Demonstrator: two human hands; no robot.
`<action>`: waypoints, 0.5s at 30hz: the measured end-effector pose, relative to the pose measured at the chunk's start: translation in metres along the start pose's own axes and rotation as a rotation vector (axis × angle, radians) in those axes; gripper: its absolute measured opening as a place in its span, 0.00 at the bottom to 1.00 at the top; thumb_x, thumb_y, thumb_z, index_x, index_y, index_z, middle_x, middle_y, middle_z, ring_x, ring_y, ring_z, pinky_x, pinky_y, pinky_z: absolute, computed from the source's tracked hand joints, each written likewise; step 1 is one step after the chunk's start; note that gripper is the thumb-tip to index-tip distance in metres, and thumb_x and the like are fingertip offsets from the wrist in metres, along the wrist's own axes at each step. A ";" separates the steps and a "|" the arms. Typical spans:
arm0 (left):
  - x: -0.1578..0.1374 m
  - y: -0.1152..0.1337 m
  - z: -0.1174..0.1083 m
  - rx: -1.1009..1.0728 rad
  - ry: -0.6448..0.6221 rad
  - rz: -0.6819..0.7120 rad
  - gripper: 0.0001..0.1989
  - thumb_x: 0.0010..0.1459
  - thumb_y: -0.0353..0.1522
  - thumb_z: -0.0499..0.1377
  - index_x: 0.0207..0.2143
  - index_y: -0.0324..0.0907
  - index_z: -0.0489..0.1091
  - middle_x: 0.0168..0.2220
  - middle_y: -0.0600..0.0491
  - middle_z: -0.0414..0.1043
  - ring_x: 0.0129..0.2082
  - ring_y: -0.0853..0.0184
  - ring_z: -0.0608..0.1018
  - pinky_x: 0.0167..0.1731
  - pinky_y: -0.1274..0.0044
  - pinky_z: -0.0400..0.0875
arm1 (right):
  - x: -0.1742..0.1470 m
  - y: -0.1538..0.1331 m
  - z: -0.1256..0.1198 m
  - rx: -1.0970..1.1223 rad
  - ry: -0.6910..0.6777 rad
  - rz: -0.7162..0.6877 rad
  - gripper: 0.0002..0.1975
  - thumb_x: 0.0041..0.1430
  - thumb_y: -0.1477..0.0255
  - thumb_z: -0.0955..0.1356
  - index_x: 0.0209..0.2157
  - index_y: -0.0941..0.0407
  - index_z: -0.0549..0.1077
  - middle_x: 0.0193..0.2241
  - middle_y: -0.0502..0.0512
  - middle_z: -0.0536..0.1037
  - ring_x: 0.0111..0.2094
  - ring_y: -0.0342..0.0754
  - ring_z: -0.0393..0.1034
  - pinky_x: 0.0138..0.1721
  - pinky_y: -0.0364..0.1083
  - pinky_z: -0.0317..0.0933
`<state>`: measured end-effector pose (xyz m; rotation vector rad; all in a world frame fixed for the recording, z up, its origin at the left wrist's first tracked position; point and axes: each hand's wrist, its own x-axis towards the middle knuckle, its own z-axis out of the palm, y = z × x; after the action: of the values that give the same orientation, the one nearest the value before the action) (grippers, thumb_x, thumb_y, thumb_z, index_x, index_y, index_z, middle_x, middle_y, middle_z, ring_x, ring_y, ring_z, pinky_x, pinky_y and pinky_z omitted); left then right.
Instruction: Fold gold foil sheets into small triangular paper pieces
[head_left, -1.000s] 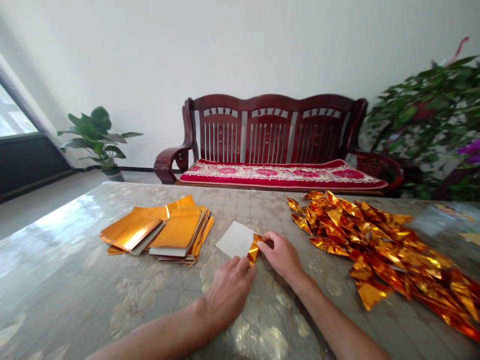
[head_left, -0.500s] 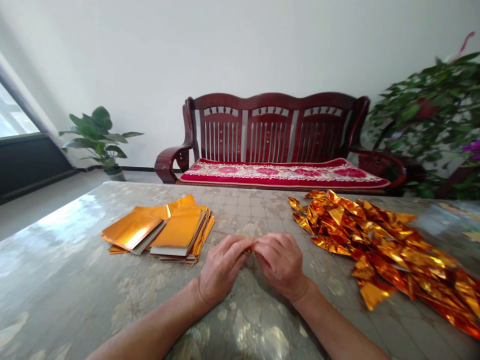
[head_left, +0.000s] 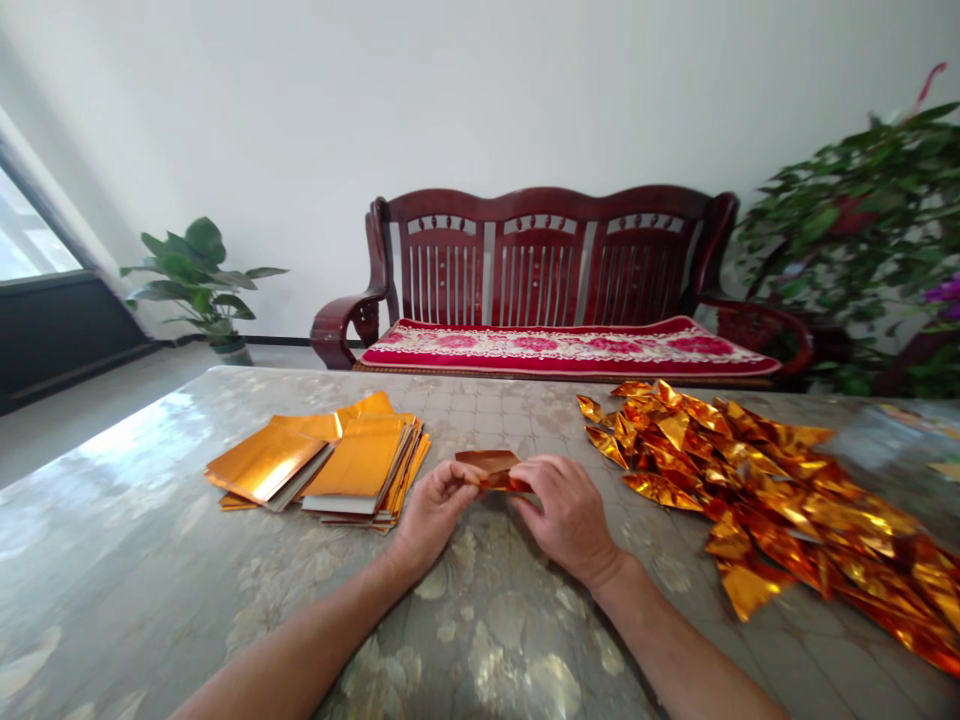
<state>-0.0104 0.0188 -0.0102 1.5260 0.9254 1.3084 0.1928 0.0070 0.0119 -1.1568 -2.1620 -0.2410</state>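
Observation:
A small piece of gold foil paper (head_left: 491, 462), partly folded, is held between my two hands just above the table. My left hand (head_left: 439, 505) pinches its left end between thumb and fingers. At the right end, my right hand (head_left: 566, 515) is closed on the paper, with the fingertips partly hidden behind it. To the left of my left hand lie stacks of flat gold foil sheets (head_left: 360, 455), some showing pale undersides. Right of my right hand spreads a heap of folded gold foil pieces (head_left: 750, 480) with pointed ends.
The table (head_left: 285, 620) has a glossy, patterned grey cover. Clear plastic wrapping (head_left: 885, 435) lies at its far right. Beyond the table stands a dark red wooden bench (head_left: 536, 270) with a red floral cushion, between potted plants (head_left: 199, 270).
My hands have moved apart a little, the left one lower and to the left. The foil paper, mostly hidden by my fingers before, now shows as a wider folded strip.

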 end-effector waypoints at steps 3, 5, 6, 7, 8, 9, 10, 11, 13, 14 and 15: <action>0.000 0.000 -0.002 0.151 -0.039 -0.009 0.06 0.58 0.34 0.56 0.33 0.40 0.67 0.37 0.50 0.75 0.36 0.66 0.77 0.39 0.73 0.73 | -0.001 0.003 0.001 -0.063 -0.065 -0.019 0.08 0.66 0.71 0.64 0.38 0.52 0.76 0.36 0.53 0.79 0.41 0.49 0.68 0.43 0.48 0.56; -0.002 0.003 -0.005 0.442 -0.032 0.049 0.05 0.59 0.32 0.57 0.37 0.41 0.70 0.39 0.52 0.75 0.39 0.65 0.76 0.42 0.72 0.72 | -0.002 0.004 0.001 -0.101 -0.109 -0.028 0.10 0.67 0.70 0.63 0.37 0.52 0.77 0.33 0.52 0.79 0.39 0.49 0.67 0.41 0.48 0.54; -0.003 0.006 -0.006 0.610 -0.048 0.094 0.07 0.58 0.31 0.59 0.40 0.43 0.71 0.41 0.52 0.74 0.43 0.64 0.75 0.45 0.70 0.70 | -0.002 0.004 0.001 -0.111 -0.130 -0.031 0.10 0.67 0.70 0.63 0.36 0.52 0.77 0.33 0.52 0.79 0.38 0.49 0.67 0.40 0.48 0.53; -0.004 0.010 -0.007 0.744 -0.047 0.145 0.09 0.57 0.31 0.61 0.42 0.45 0.73 0.44 0.52 0.73 0.46 0.62 0.73 0.48 0.69 0.68 | -0.002 0.004 0.002 -0.115 -0.149 -0.034 0.11 0.67 0.69 0.63 0.36 0.51 0.77 0.32 0.52 0.78 0.38 0.49 0.66 0.39 0.48 0.53; -0.005 0.013 -0.008 0.843 -0.066 0.184 0.10 0.57 0.32 0.61 0.43 0.47 0.73 0.45 0.52 0.73 0.47 0.62 0.72 0.49 0.69 0.67 | -0.002 0.003 0.002 -0.115 -0.166 -0.034 0.11 0.67 0.69 0.63 0.35 0.51 0.77 0.31 0.52 0.78 0.37 0.48 0.66 0.38 0.47 0.53; -0.006 0.016 -0.008 0.918 -0.096 0.220 0.09 0.58 0.33 0.61 0.43 0.48 0.75 0.45 0.53 0.73 0.46 0.62 0.72 0.49 0.70 0.66 | -0.002 0.003 0.002 -0.113 -0.179 -0.031 0.11 0.67 0.69 0.64 0.34 0.51 0.78 0.30 0.52 0.78 0.37 0.48 0.66 0.38 0.47 0.52; -0.006 0.018 -0.008 0.970 -0.129 0.247 0.07 0.60 0.34 0.60 0.41 0.48 0.76 0.43 0.53 0.73 0.45 0.62 0.72 0.47 0.71 0.66 | -0.002 0.003 0.003 -0.107 -0.189 -0.025 0.11 0.66 0.69 0.64 0.33 0.51 0.78 0.30 0.52 0.77 0.36 0.48 0.66 0.37 0.47 0.53; -0.006 0.019 -0.008 1.007 -0.166 0.263 0.07 0.61 0.35 0.59 0.39 0.48 0.77 0.41 0.52 0.74 0.43 0.63 0.72 0.45 0.72 0.66 | -0.002 0.003 0.003 -0.097 -0.201 -0.020 0.10 0.66 0.69 0.65 0.32 0.51 0.78 0.29 0.52 0.77 0.36 0.48 0.66 0.37 0.47 0.53; -0.005 0.019 -0.007 1.049 -0.220 0.268 0.10 0.64 0.36 0.56 0.35 0.47 0.77 0.35 0.52 0.74 0.40 0.64 0.72 0.42 0.74 0.65 | -0.002 0.004 0.004 -0.060 -0.235 -0.015 0.07 0.64 0.69 0.67 0.34 0.50 0.78 0.30 0.51 0.77 0.37 0.48 0.66 0.38 0.46 0.54; -0.004 0.017 -0.007 1.058 -0.232 0.257 0.12 0.64 0.37 0.55 0.34 0.46 0.77 0.34 0.53 0.74 0.38 0.65 0.72 0.40 0.75 0.65 | -0.002 0.004 0.004 -0.034 -0.257 -0.014 0.06 0.63 0.69 0.67 0.35 0.50 0.78 0.31 0.51 0.78 0.37 0.47 0.66 0.39 0.46 0.55; -0.003 0.015 -0.007 1.062 -0.235 0.239 0.12 0.65 0.37 0.55 0.33 0.45 0.77 0.32 0.53 0.73 0.37 0.65 0.72 0.39 0.75 0.64 | -0.002 0.005 0.004 -0.006 -0.279 -0.011 0.06 0.63 0.69 0.67 0.37 0.49 0.78 0.32 0.50 0.78 0.38 0.47 0.67 0.40 0.46 0.55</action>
<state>-0.0180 0.0123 0.0037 2.5879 1.4118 0.7380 0.1959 0.0106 0.0065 -1.2432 -2.4108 -0.0949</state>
